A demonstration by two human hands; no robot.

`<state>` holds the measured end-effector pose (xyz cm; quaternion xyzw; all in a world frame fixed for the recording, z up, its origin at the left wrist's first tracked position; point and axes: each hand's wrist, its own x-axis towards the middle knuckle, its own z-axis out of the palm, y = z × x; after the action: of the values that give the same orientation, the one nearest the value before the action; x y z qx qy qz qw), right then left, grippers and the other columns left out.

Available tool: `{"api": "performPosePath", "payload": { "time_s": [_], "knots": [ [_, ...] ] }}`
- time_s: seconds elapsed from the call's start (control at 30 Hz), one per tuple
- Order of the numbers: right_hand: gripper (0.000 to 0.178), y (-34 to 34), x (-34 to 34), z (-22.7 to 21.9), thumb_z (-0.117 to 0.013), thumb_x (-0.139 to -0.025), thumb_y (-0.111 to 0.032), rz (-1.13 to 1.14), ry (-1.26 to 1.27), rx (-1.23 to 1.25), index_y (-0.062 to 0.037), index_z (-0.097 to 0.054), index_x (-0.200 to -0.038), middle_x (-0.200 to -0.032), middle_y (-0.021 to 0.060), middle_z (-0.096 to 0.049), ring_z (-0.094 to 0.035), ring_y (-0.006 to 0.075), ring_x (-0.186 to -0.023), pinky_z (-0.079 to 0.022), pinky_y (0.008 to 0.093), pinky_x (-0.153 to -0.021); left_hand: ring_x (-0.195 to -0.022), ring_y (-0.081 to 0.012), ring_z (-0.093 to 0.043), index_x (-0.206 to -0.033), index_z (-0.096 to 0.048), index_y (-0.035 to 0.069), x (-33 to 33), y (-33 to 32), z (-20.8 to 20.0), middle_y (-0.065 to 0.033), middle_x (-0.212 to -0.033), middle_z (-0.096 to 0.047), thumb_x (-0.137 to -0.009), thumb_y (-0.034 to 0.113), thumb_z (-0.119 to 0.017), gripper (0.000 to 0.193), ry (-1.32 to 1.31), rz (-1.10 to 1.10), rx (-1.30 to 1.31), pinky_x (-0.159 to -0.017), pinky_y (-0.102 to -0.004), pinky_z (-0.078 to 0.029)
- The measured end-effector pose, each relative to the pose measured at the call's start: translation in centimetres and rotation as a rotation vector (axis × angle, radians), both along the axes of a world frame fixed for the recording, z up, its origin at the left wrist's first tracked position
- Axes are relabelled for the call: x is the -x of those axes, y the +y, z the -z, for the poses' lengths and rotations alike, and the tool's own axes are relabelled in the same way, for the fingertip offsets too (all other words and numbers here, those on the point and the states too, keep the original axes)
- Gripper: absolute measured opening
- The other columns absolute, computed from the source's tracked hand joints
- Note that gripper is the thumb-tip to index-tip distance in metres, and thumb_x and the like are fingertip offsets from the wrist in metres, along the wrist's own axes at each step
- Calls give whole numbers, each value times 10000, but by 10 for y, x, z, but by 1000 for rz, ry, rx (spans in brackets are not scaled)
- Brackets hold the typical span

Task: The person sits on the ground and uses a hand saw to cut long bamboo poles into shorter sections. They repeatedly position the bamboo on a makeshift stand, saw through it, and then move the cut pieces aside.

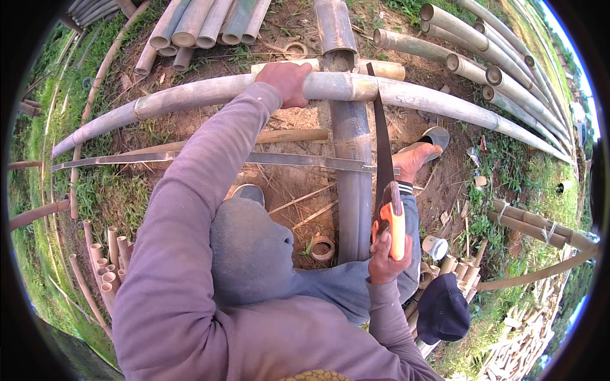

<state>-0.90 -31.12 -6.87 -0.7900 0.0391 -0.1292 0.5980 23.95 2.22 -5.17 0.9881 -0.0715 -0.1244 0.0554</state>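
Observation:
A long pale bamboo pole (438, 103) lies crosswise in front of me, resting over a thicker grey bamboo (351, 143) that points away from me. My left hand (284, 84) is wrapped round the pole, left of where the two cross. In my right hand (387, 259) is the orange handle of a hand saw (385, 152). The dark blade reaches up to the pole, its far end against it just right of the crossing. Whether the teeth have entered the bamboo I cannot tell.
Cut bamboo poles (210, 22) are stacked at the far left, with more poles (495, 63) at the far right. A flat strip (279, 159) lies across nearer me. Short bamboo pieces (109, 267) stand at the left. A white cup (434, 247) and a dark cap (444, 309) are at the right.

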Motion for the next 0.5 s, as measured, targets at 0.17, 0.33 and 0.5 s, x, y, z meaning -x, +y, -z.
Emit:
{"api": "performPosePath", "payload": {
  "time_s": [0.17,0.33,0.5],
  "knots": [
    [216,69,-221,-23,-727,-1003,-183,51,-110,219,19,-661,-960,-734,31,-626,-596,98,-688,-501,312,-634,-1068,-329,-728,-1268,-609,133,0,-1,1,-134,-1113,-753,-775,407,-825,604,-81,18,19,-919,-449,-575],
    [150,32,-92,-19,-717,-992,-89,-39,-158,204,28,-633,-1031,-804,58,-685,-651,104,-725,-501,267,-626,-1065,-333,-729,-1286,-616,141,-2,7,-12,-139,-1108,-758,-771,409,-824,616,-22,-19,23,-921,-459,-574],
    [208,-10,53,-14,-647,-1045,-157,-12,-63,171,31,-562,-1072,-678,33,-586,-543,76,-507,-468,224,-479,-1049,-343,-733,-1275,-616,133,3,6,10,-150,-1074,-759,-775,406,-819,605,-44,-3,31,-899,-462,-578]
  ]
}}
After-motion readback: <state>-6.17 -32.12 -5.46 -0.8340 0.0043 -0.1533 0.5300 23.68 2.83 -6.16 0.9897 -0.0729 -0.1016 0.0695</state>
